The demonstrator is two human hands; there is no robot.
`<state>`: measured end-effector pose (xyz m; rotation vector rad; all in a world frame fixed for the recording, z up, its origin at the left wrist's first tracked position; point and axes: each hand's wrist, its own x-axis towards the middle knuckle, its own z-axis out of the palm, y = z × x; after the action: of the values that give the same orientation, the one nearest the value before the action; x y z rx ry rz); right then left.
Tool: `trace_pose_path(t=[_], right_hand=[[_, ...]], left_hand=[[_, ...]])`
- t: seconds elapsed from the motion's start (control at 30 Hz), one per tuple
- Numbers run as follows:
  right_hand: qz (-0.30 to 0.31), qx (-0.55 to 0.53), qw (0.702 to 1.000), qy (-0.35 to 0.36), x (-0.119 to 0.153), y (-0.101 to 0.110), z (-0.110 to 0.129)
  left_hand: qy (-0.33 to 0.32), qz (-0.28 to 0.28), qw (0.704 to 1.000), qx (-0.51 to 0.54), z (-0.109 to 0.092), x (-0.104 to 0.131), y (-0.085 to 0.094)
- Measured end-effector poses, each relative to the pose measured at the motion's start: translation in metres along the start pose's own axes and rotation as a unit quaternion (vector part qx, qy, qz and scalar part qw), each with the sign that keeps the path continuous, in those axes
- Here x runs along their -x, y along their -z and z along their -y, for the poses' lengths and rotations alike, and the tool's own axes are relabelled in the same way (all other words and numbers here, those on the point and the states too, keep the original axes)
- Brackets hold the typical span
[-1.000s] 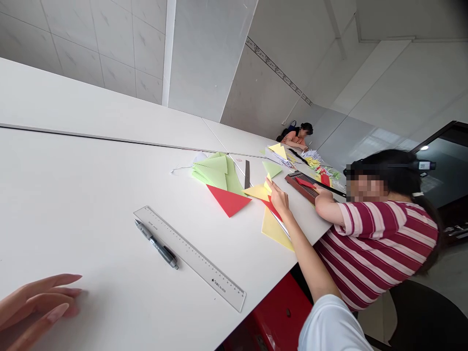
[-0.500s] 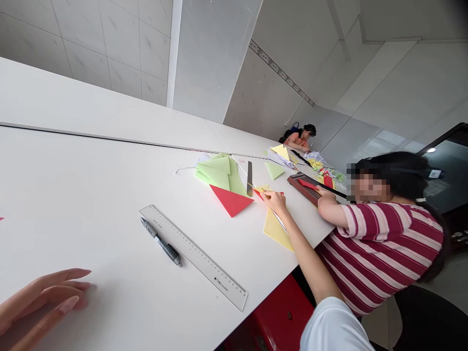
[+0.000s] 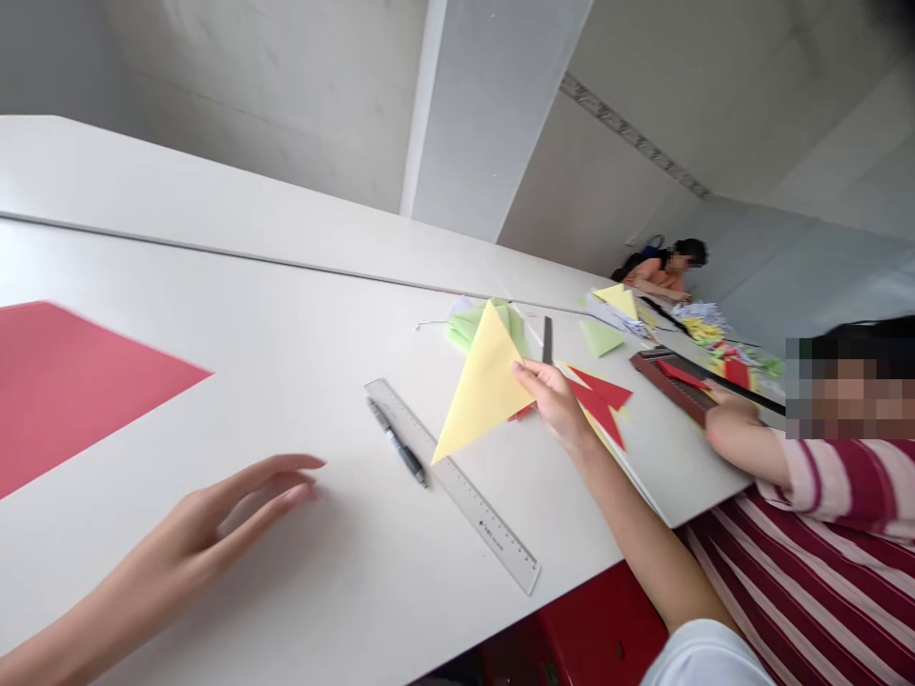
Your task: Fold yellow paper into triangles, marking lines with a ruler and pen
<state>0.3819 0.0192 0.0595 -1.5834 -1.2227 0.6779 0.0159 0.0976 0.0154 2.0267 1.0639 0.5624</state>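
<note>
Above the white table (image 3: 286,324), a yellow paper triangle (image 3: 480,393) is held up by the right hand (image 3: 549,393). It is pinched at its right-hand edge between thumb and fingers, the grip presumably kept to the margin so that most of the face is left uncovered. One corner is pointed up in front of the green paper pile (image 3: 468,329); another is brought over the clear ruler (image 3: 493,524), whether touching cannot be told.

Left hand (image 3: 204,519) is held low over the table, nothing grasped. Index finger and thumb are curved and parted; the other fingers are mostly hidden. Contact with the table cannot be confirmed.

At the far left, a red sheet (image 3: 78,391) is cut off by the edge of view. A grey pen (image 3: 397,443) is laid alongside the ruler, probably so that both can be reached together. Beyond the right hand, red pieces (image 3: 604,389) are seen. Farther right, red paper on a cutter (image 3: 661,386) is touched or nearly touched by a co-worker in a striped top (image 3: 843,467).
</note>
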Motion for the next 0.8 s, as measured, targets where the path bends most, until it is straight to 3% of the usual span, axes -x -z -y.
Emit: trace_pose_path(t=[0.07, 0.13, 0.2, 0.27, 0.53, 0.8], right_hand=[[0.1, -0.062, 0.993, -0.007, 0.011, -0.041, 0.011], [0.176, -0.114, 0.978, -0.021, 0.02, -0.074, 0.019], [0.225, -0.151, 0.962, -0.038, 0.026, -0.095, 0.021], [0.252, -0.172, 0.95, -0.056, 0.027, -0.105, 0.02], [0.287, -0.152, 0.941, -0.093, 0.025, -0.093, 0.01], [0.276, -0.123, 0.949, -0.092, 0.024, -0.088, 0.005]], left_hand=[[0.045, 0.067, 0.995, 0.057, -0.026, 0.002, 0.003], [0.05, 0.127, 0.984, 0.113, -0.045, 0.0, 0.003], [0.057, 0.19, 0.965, 0.17, -0.055, -0.002, 0.003], [0.091, 0.216, 0.952, 0.198, -0.058, -0.004, 0.003], [0.135, 0.223, 0.95, 0.171, -0.044, -0.01, 0.006], [0.125, 0.218, 0.958, 0.141, -0.041, -0.012, 0.002]])
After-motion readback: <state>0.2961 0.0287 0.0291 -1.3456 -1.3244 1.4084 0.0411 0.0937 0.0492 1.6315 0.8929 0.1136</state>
